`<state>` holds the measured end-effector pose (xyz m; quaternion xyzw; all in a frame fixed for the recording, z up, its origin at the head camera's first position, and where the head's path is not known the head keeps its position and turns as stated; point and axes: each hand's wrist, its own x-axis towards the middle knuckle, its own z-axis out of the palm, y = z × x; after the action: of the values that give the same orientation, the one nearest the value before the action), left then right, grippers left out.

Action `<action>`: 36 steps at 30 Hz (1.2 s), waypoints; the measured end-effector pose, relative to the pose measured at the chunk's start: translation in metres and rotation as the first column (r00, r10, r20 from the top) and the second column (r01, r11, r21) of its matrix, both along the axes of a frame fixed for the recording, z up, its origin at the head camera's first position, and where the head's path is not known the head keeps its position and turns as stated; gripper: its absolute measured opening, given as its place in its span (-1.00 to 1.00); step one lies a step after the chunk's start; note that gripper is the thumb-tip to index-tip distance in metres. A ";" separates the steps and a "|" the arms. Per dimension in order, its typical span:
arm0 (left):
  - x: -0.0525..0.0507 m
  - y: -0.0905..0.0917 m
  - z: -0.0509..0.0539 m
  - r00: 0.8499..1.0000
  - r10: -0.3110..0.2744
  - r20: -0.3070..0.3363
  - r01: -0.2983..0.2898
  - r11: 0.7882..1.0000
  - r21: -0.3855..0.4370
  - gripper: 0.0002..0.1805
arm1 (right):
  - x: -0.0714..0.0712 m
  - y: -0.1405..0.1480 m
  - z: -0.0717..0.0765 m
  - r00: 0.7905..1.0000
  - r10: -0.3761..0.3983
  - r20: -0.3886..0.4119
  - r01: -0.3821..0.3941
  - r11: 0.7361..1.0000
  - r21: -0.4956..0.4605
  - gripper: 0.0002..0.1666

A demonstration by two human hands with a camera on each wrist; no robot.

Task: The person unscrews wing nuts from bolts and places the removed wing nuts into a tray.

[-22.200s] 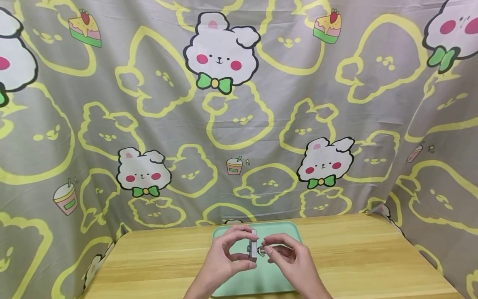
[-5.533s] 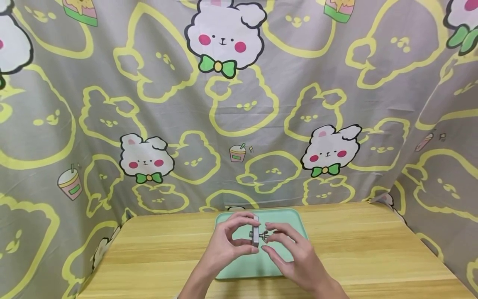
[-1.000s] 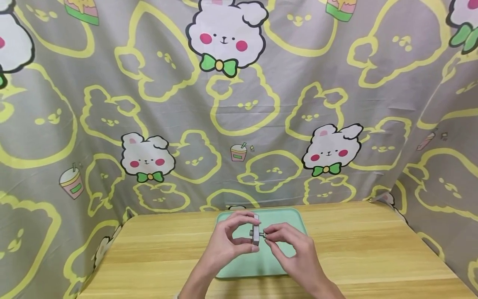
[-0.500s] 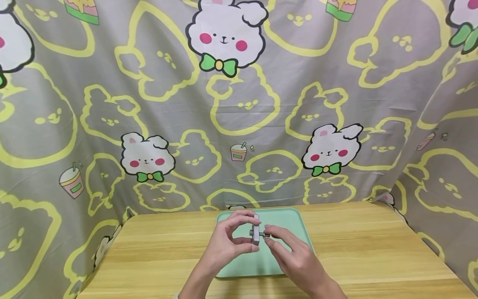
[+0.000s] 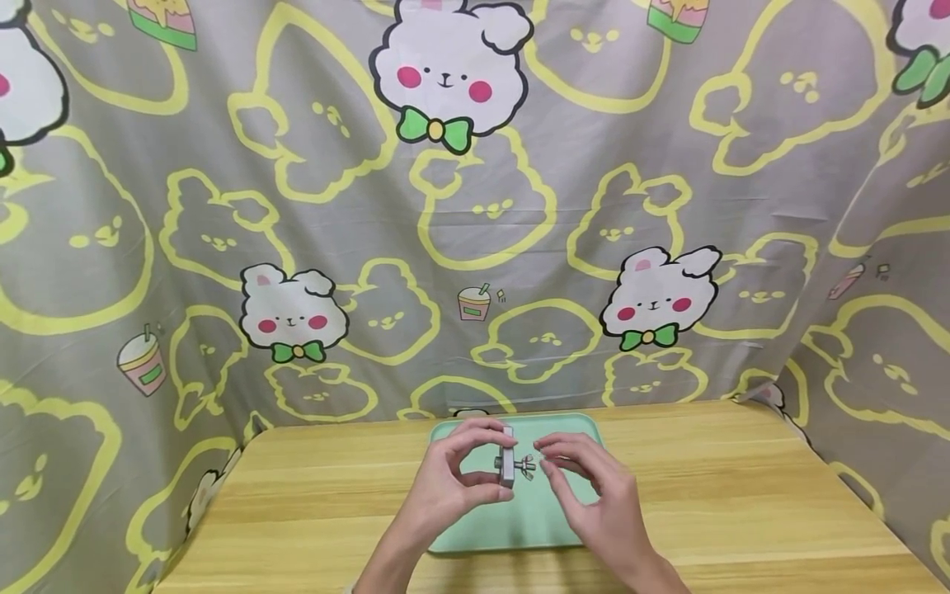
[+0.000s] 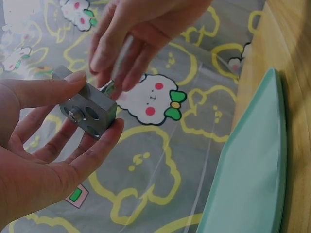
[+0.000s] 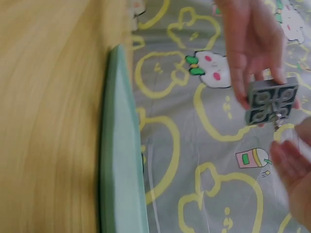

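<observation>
My left hand [image 5: 453,478] holds a small grey metal block [image 5: 508,478] upright by its edges, between thumb and fingers, above the tray. In the left wrist view the block shows round holes and a bolt head [image 6: 75,114] in one of them. On the block's right side a wing nut [image 5: 528,467] sits on the protruding bolt. My right hand [image 5: 597,491] is just right of the wing nut, thumb and fingers parted and not touching it. The right wrist view shows the block's recessed face [image 7: 265,99], with the hand blurred beside it.
Beneath both hands a mint-green tray [image 5: 512,528] lies on the wooden table [image 5: 334,487]. A grey curtain [image 5: 475,214] with rabbit prints hangs behind the table and along both sides.
Half a second ago my right fingers were at the wing nut; now they have drawn back to the right, leaving it in full view. The left hand and block have hardly moved.
</observation>
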<state>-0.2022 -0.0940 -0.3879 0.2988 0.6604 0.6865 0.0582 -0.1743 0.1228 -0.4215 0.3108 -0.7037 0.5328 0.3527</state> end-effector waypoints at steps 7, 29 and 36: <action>0.001 0.003 0.000 1.000 -0.001 -0.011 0.001 1.000 -0.001 -0.47 | 0.004 0.005 0.008 0.746 0.258 0.613 -0.079 0.950 -0.303 -0.71; 0.002 0.008 -0.005 0.999 -0.031 -0.034 0.031 1.000 0.003 -0.46 | 0.003 0.005 0.006 0.610 0.357 0.707 -0.121 0.924 -0.362 -0.62; 0.001 0.007 -0.004 0.999 -0.031 -0.012 0.031 0.999 0.011 -0.46 | 0.004 0.002 0.003 0.750 0.272 0.603 -0.137 0.956 -0.259 -0.77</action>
<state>-0.2009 -0.0872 -0.3917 0.3131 0.6523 0.6873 0.0633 -0.1700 0.1248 -0.4182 0.1521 -0.6857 0.7090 0.0638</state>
